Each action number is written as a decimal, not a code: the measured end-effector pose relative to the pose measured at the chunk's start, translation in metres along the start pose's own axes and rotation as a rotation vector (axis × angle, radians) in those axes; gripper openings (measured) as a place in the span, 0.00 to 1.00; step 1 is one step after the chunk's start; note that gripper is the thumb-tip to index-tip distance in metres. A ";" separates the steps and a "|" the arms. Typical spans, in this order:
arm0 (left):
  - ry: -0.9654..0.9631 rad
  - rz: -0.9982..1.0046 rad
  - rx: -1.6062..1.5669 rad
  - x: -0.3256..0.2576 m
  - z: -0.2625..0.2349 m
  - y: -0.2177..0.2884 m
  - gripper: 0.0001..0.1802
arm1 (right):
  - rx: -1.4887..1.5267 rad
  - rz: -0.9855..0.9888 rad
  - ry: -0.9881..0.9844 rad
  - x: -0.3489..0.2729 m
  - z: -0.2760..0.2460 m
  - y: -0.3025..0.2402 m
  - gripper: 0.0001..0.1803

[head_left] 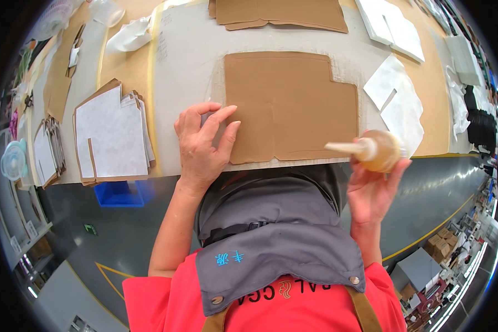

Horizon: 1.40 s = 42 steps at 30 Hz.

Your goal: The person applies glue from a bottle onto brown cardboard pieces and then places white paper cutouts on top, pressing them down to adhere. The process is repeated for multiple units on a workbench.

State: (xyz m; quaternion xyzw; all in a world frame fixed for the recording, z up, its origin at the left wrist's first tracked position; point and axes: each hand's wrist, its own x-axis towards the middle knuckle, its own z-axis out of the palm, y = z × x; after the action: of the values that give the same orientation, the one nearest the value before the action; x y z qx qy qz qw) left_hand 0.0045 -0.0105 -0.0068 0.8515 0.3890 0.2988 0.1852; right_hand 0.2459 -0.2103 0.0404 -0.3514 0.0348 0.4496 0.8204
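Observation:
A flat brown sheet, like leather or card with a notch cut from its far right corner, lies on the table in front of me. At its left edge is my left hand, fingers apart and holding nothing; I cannot tell whether the fingertips touch the sheet. Past the near right corner, my right hand grips a squeeze bottle of amber liquid. The bottle is tipped sideways, its pale nozzle pointing left above the sheet's near right corner.
More brown sheets lie at the far edge of the view. White cut pieces rest to the right, and a stack of white-faced brown pieces to the left. A blue bin stands below the table's near edge.

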 end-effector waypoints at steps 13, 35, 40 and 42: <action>-0.009 -0.026 -0.034 0.003 -0.003 -0.002 0.15 | -1.091 -0.767 -0.488 0.056 0.020 0.036 0.62; -0.006 -0.032 -0.074 0.002 -0.001 -0.005 0.14 | -1.116 -0.668 -0.328 0.057 0.025 0.041 0.61; -0.017 -0.039 -0.053 0.002 -0.002 -0.003 0.15 | -1.036 -0.533 -0.201 0.052 0.034 0.037 0.61; -0.014 -0.040 -0.051 0.002 -0.003 -0.003 0.15 | -1.040 -0.498 -0.206 0.049 0.035 0.034 0.60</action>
State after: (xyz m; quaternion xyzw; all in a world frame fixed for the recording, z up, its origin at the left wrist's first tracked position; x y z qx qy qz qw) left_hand 0.0023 -0.0069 -0.0054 0.8406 0.3969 0.2988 0.2158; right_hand 0.2398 -0.1418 0.0297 -0.6601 -0.3542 0.2330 0.6202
